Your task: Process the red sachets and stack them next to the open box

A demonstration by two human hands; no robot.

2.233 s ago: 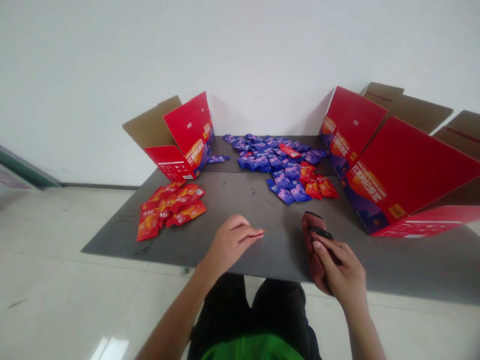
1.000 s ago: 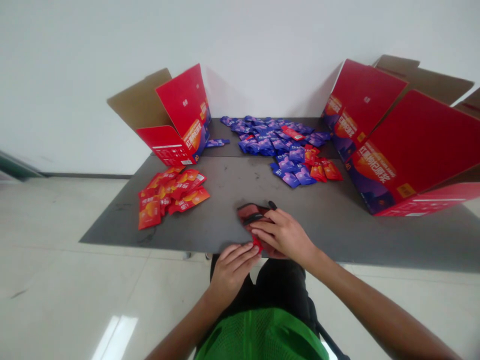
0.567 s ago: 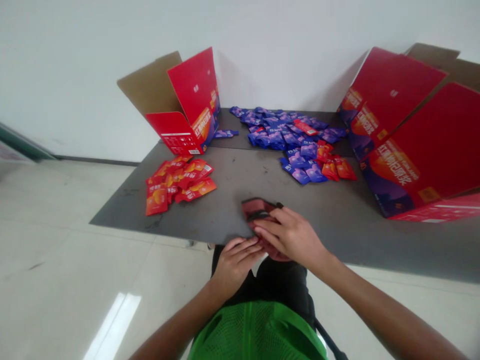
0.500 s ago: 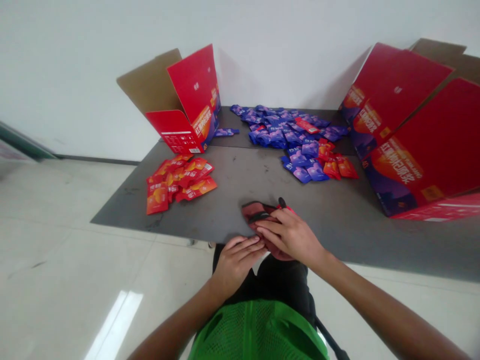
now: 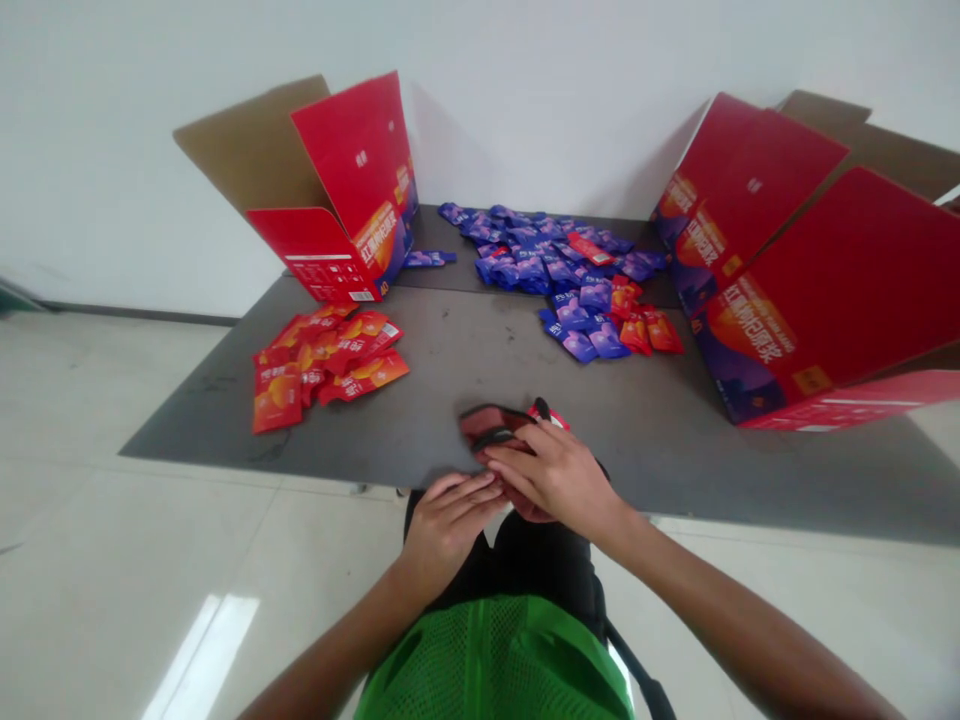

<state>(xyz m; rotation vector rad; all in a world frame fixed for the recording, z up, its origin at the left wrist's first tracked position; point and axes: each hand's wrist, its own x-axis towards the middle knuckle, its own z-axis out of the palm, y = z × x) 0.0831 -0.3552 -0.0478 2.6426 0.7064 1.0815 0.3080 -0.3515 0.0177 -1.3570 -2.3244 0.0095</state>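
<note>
Your two hands are together at the near edge of the dark grey table (image 5: 465,372), just above your lap. Your right hand (image 5: 555,475) lies over a dark red soft object (image 5: 491,425) with a black band, and its fingers (image 5: 525,462) are close together and press down on this object. Your left hand (image 5: 446,530) is just below, and its fingers (image 5: 465,490) are also together, curved toward the lower part of the object. I cannot tell if they really grip it. A small red piece (image 5: 553,416) shows just past your right fingers.

Farther away on the table, a heap of red-orange sachets (image 5: 315,365) lies to your left, and a heap of blue-purple sachets (image 5: 525,270) lies ahead, with some red ones at its right side. Open red cartons (image 5: 337,190) stand on the left corner, and others (image 5: 810,270) lie on the right. You wear a green mesh vest (image 5: 495,660).
</note>
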